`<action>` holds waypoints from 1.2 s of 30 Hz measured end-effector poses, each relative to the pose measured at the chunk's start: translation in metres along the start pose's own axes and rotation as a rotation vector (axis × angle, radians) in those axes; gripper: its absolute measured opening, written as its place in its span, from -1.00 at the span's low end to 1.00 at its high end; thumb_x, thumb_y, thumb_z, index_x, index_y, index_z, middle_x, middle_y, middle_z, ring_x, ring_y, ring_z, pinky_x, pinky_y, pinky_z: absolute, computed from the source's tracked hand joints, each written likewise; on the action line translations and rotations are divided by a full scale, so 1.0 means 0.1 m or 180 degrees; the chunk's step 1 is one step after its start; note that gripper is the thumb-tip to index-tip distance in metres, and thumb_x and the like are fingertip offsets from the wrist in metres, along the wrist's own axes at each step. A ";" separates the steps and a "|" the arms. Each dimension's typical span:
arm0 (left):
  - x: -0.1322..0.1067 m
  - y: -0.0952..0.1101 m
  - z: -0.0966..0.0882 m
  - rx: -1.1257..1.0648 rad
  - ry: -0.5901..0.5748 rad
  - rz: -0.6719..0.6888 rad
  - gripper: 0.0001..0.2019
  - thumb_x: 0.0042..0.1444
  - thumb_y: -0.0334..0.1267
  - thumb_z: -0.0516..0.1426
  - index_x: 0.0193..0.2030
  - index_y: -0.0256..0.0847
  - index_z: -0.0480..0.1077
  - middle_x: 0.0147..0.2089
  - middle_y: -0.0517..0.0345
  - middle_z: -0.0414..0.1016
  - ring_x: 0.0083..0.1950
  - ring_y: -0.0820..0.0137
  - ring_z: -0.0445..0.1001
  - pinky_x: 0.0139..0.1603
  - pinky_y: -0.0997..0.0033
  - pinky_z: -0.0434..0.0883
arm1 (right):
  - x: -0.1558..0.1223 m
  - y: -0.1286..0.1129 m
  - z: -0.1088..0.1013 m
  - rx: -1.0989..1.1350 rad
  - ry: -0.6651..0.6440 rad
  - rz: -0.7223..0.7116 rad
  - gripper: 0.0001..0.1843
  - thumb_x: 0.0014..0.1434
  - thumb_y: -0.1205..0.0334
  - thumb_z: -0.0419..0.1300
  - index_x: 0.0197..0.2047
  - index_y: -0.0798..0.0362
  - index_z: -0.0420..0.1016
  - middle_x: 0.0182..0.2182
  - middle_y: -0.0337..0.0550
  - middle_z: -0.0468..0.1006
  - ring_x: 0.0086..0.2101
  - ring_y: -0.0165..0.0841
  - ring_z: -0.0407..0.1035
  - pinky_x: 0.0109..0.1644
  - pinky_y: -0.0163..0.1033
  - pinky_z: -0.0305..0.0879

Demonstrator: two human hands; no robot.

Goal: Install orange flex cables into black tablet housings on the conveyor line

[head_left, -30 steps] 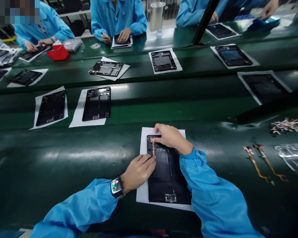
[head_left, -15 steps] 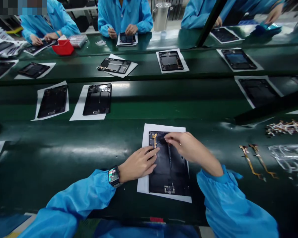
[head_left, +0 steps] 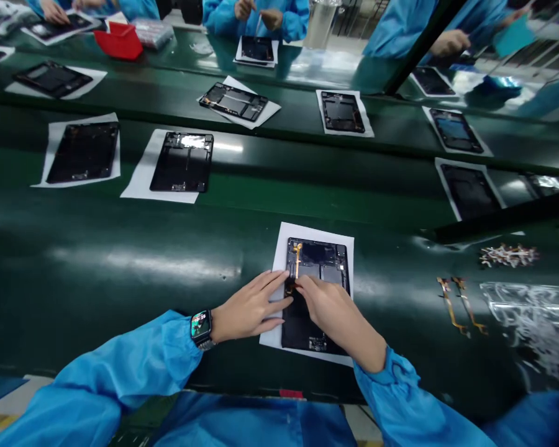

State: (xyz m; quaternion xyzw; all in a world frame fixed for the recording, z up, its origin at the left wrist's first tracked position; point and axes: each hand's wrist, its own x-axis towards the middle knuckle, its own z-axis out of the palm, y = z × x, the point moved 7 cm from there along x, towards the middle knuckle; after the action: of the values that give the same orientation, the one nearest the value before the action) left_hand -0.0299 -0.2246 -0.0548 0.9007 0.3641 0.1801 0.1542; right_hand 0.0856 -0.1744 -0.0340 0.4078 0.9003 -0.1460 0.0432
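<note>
An opened black tablet (head_left: 302, 323) lies on a white sheet (head_left: 282, 239) in front of me, its inner parts facing up. Along its upper left side runs an orange flex cable (head_left: 298, 257). My left hand (head_left: 251, 307) is open, fingers spread, with its fingertips on the tablet's left edge. Pinched closed, my right hand (head_left: 328, 310) is at the lower end of the flex cable; the exact grip is hidden by the fingers. To the right, two loose flex cables (head_left: 451, 307) lie side by side on the green bench.
A pile of small flex parts (head_left: 507, 254) and a clear plastic tray (head_left: 524, 310) are at the right. Other tablets (head_left: 184, 164) lie on sheets across the green bench (head_left: 121, 248). A dark post (head_left: 507, 217) juts in from the right. Co-workers in blue sleeves (head_left: 298, 18) sit opposite.
My right hand has moved from the tablet's upper part down and left to the flex cable's lower end. My left hand stays at the left edge. The camera view has shifted.
</note>
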 end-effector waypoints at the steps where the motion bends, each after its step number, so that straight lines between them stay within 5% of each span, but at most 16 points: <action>1: 0.00 0.00 0.01 -0.0004 -0.0007 0.0014 -0.56 0.27 -0.15 0.12 0.24 -0.24 0.30 0.45 -0.26 -0.08 0.46 -0.01 -0.05 0.38 -0.10 0.15 | 0.01 -0.02 0.00 -0.0074 0.0013 -0.0028 -0.80 0.32 0.45 -0.01 -0.09 0.09 0.38 -0.28 -0.08 0.57 -0.37 -0.25 0.48 -0.39 -0.25 0.16; 7: -0.01 -0.03 0.01 -0.0074 0.0067 0.0049 -0.59 0.26 -0.18 0.13 0.21 -0.26 0.32 0.44 -0.27 -0.03 0.45 0.02 -0.02 0.38 -0.07 0.14 | -0.04 0.00 0.02 -0.0057 0.0037 0.0048 -0.83 0.35 0.35 -0.01 -0.09 0.08 0.39 -0.32 -0.08 0.59 -0.41 -0.25 0.49 -0.43 -0.25 0.17; 12: 0.00 -0.04 0.02 -0.0115 0.0138 0.0020 -0.63 0.24 -0.20 0.15 0.15 -0.26 0.36 0.43 -0.24 0.02 0.44 0.06 0.03 0.38 -0.03 0.15 | -0.04 0.04 0.05 0.0460 0.0564 0.0365 -0.82 0.36 0.23 0.00 -0.15 0.03 0.41 -0.33 -0.12 0.62 -0.40 -0.25 0.52 -0.40 -0.26 0.24; 26: 0.01 -0.04 0.03 -0.0057 0.0128 0.0034 -0.65 0.27 -0.20 0.12 0.16 -0.25 0.37 0.40 -0.25 0.06 0.42 0.06 0.07 0.38 -0.01 0.14 | -0.22 0.04 -0.07 0.1216 0.1108 0.0604 -0.84 0.32 0.21 0.10 -0.14 0.02 0.49 -0.27 -0.17 0.65 -0.31 -0.29 0.56 -0.29 -0.30 0.39; 36: 0.01 -0.03 0.06 -0.0004 -0.0012 0.0017 -0.62 0.28 -0.19 0.10 0.19 -0.27 0.33 0.40 -0.28 0.04 0.44 0.05 0.02 0.39 -0.03 0.11 | -0.02 -0.11 0.04 0.0288 0.0582 0.0669 -0.79 0.34 0.22 0.00 -0.19 0.07 0.45 -0.44 -0.11 0.61 -0.50 -0.25 0.49 -0.49 -0.26 0.15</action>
State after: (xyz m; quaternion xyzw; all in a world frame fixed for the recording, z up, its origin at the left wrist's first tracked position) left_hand -0.0281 -0.2222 -0.0615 0.9019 0.3612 0.1791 0.1550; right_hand 0.0791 -0.1840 -0.0347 0.5130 0.8453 -0.1432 -0.0424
